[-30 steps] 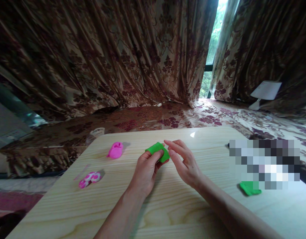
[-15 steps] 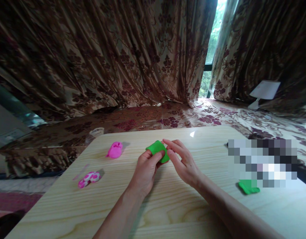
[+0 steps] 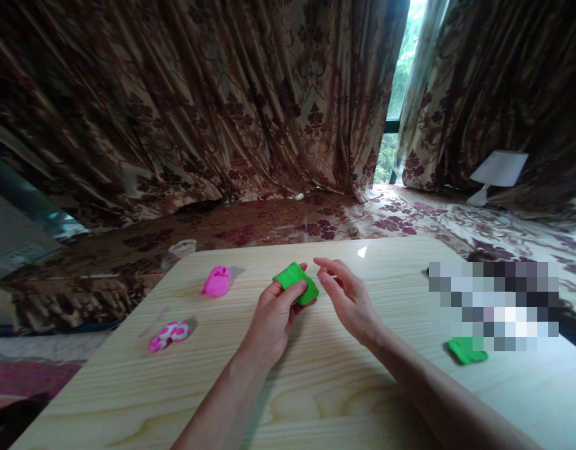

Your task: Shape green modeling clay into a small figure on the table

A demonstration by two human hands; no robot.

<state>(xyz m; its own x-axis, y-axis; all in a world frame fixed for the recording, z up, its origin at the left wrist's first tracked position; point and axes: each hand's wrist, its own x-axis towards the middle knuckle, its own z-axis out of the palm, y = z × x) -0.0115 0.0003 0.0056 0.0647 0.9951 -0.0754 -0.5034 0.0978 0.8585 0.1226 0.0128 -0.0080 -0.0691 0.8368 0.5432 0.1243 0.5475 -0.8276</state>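
Note:
Above the middle of the table, a flattened green piece of modelling clay (image 3: 295,279) is pinched between the thumb and fingers of my left hand (image 3: 277,312). Its edges are uneven, and the thumb lies across its face. Just to the right, my right hand (image 3: 345,294) hovers apart from the clay, holding nothing, with its fingers stretched loosely toward it. A second flat green clay piece (image 3: 466,351) lies on the table at the right, partly covered by a blurred patch.
On the table (image 3: 363,406), a pink clay shape with a hollow top (image 3: 217,282) stands left of my hands. Nearer are a pink-and-white clay piece (image 3: 168,335) and a thin pinkish stick (image 3: 153,322). A pixelated area hides things at the right. A white lamp (image 3: 498,170) stands beyond.
My right hand has drawn slightly right, away from the green clay, leaving a gap. The clay stays in my left hand, with more of its surface showing.

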